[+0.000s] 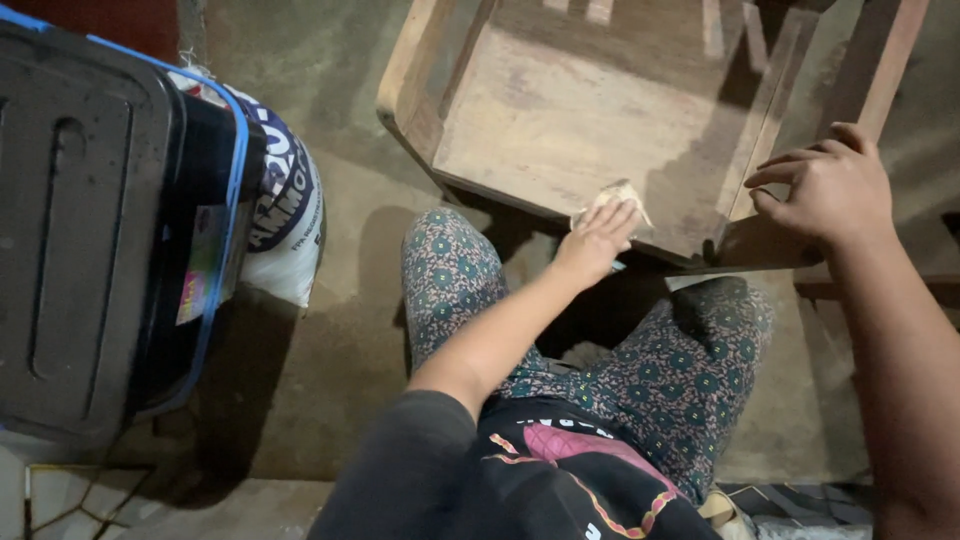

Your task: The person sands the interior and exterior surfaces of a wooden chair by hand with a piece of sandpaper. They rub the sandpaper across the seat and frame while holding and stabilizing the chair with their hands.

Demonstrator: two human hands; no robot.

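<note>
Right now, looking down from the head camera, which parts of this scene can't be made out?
- Small pale piece under the left hand: mostly covered by its fingers, so its kind is unclear.
- Wooden chair: its far part is cut off by the top edge.
- Right hand: its fingertips curl out of sight on the chair frame.
- Black bin: cut off at the left edge.
</note>
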